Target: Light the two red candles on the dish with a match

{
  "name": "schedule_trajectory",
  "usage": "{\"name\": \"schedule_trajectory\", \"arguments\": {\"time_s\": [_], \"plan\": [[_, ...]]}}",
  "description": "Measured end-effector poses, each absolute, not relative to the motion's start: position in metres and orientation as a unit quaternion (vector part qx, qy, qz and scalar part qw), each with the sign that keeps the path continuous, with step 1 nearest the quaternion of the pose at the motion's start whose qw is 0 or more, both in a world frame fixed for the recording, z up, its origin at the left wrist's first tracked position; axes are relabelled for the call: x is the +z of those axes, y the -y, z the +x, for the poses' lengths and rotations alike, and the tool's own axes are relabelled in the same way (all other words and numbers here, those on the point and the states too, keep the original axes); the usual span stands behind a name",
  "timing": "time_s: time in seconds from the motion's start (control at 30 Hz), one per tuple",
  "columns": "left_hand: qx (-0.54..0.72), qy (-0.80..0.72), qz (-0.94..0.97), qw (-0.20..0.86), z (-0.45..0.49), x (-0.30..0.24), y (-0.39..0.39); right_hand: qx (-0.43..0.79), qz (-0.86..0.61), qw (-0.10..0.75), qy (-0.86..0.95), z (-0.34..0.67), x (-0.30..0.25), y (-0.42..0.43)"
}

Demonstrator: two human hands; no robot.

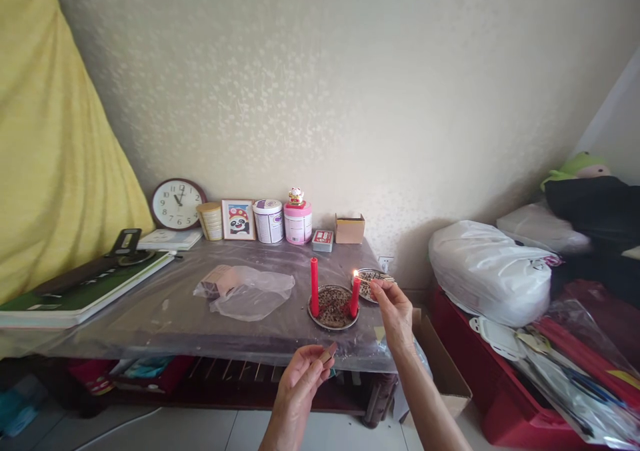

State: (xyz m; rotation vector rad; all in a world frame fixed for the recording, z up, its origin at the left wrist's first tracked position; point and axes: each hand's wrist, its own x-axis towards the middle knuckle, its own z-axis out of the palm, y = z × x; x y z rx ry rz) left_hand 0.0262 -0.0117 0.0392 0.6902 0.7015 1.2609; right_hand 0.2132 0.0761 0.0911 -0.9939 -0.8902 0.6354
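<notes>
Two red candles stand in a round metal dish [333, 323] of dark grains near the table's front edge. The left candle [314, 287] is unlit; the right candle [355, 295] carries a small flame. My right hand [391, 307] is raised just right of the lit candle, pinching a thin stick [383, 278] that reaches toward the flame. My left hand [300, 377] sits lower, in front of the table edge, closed on a small brown matchbox [329, 353]. A second small dish [369, 284] lies behind the right hand.
A plastic-covered table [150, 317] holds a crumpled clear bag [247, 291], a wall clock [177, 203], tins, a framed picture, a small cardboard box [349, 228] and books at left. A white plastic bag [487, 271] and red bins crowd the right. A yellow curtain hangs at left.
</notes>
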Motion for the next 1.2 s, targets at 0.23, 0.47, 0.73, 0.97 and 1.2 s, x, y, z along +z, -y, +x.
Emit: {"name": "schedule_trajectory", "arguments": {"time_s": [0.23, 0.47, 0.73, 0.97, 1.2], "plan": [[0.563, -0.318, 0.307, 0.698, 0.0263, 0.0389, 0.0115, 0.287, -0.458, 0.736, 0.408, 0.2141, 0.0928, -0.0743], [0.563, -0.322, 0.310, 0.695, 0.0261, 0.0410, 0.0129, 0.287, -0.455, 0.741, 0.403, 0.2150, 0.0923, -0.0739], [0.562, -0.321, 0.313, 0.695, 0.0262, 0.0398, 0.0111, 0.289, -0.447, 0.747, 0.399, 0.2157, 0.0921, -0.0748], [0.562, -0.310, 0.308, 0.702, 0.0260, 0.0362, 0.0105, 0.302, -0.434, 0.754, 0.389, 0.2156, 0.0927, -0.0737], [0.559, -0.309, 0.304, 0.706, 0.0266, 0.0375, 0.0109, 0.314, -0.428, 0.758, 0.378, 0.2138, 0.0950, -0.0710]]}}
